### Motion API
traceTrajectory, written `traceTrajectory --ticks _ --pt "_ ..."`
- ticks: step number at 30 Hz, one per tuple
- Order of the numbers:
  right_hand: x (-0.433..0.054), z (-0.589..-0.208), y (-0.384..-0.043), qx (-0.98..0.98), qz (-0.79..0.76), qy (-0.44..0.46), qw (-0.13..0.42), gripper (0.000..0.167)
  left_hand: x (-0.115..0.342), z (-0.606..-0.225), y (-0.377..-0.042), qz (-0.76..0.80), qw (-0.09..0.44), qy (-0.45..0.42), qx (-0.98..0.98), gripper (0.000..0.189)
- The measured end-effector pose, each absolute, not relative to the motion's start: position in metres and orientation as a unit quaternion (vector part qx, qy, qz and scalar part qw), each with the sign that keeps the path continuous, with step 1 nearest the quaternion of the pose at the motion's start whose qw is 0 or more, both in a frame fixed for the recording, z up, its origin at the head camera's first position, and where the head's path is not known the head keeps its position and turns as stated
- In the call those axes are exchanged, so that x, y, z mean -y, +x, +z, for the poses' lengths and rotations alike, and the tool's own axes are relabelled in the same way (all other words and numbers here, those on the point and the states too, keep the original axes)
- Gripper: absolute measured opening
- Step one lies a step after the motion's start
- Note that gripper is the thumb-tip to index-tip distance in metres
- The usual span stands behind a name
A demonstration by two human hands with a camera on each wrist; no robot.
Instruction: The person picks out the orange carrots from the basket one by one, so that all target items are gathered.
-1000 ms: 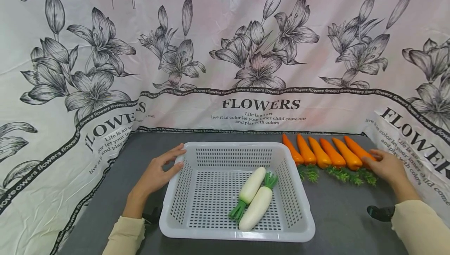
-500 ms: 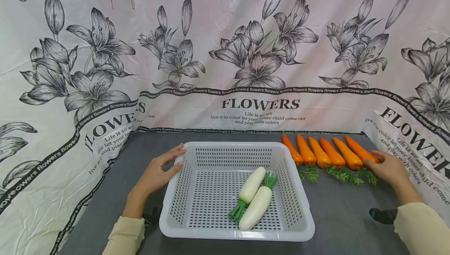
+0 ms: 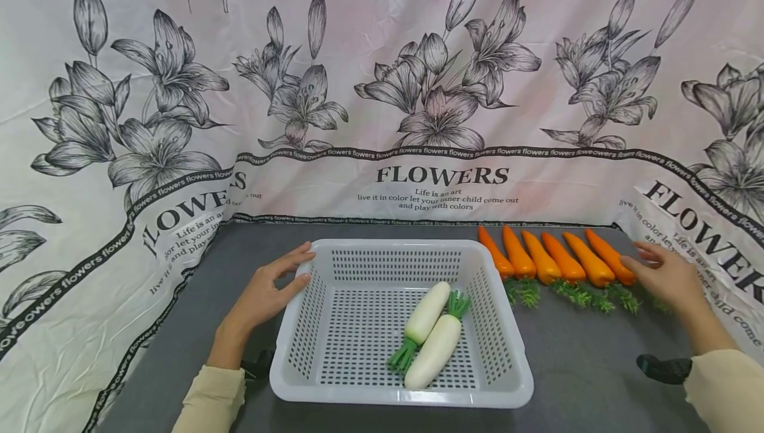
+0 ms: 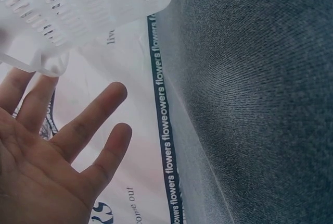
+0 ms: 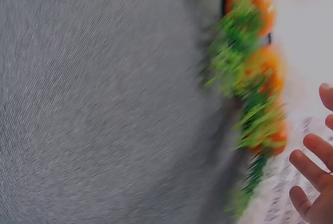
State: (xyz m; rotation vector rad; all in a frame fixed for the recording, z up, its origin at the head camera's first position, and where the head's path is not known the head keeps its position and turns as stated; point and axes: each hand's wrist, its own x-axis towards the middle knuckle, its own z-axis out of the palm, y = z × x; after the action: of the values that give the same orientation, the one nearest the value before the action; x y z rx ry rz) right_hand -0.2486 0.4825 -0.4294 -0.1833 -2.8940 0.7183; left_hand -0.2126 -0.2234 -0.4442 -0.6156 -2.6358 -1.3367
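My left hand (image 3: 268, 295) rests at the left rim of a white perforated plastic basket (image 3: 400, 396). In the left wrist view, its straight, spread fingers touch the basket edge. Two white radishes with green stems, an upper radish (image 3: 428, 313) and a lower radish (image 3: 434, 353), lie side by side inside the basket. At the right, my right hand (image 3: 671, 279) hovers beside the rightmost orange carrot (image 3: 607, 255), holding nothing. The right wrist view shows that hand's fingers extended and apart from the blurred carrot greens (image 5: 260, 125).
Several carrots (image 3: 540, 257) lie in a row behind the basket's right side, green tops toward me. A white cloth (image 3: 442, 197) printed with flowers hangs behind and at both sides of the grey tabletop (image 3: 585, 360).
My right hand has let go of the rightmost carrot and drawn back to the right; that carrot now lies level with the row. My left hand stays at the basket rim.
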Motion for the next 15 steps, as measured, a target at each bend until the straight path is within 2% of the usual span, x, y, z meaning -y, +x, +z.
traceTrajectory --ticks 9,15 --pt "-0.438 -0.397 -0.250 0.952 0.285 -0.006 0.108 0.073 0.225 -0.445 -0.213 -0.438 0.064 -0.195 0.875 0.048" --pt "-0.398 -0.382 -0.239 0.939 0.296 0.043 0.168 0.065 0.227 -0.444 -0.213 -0.439 0.083 -0.202 0.872 0.050"
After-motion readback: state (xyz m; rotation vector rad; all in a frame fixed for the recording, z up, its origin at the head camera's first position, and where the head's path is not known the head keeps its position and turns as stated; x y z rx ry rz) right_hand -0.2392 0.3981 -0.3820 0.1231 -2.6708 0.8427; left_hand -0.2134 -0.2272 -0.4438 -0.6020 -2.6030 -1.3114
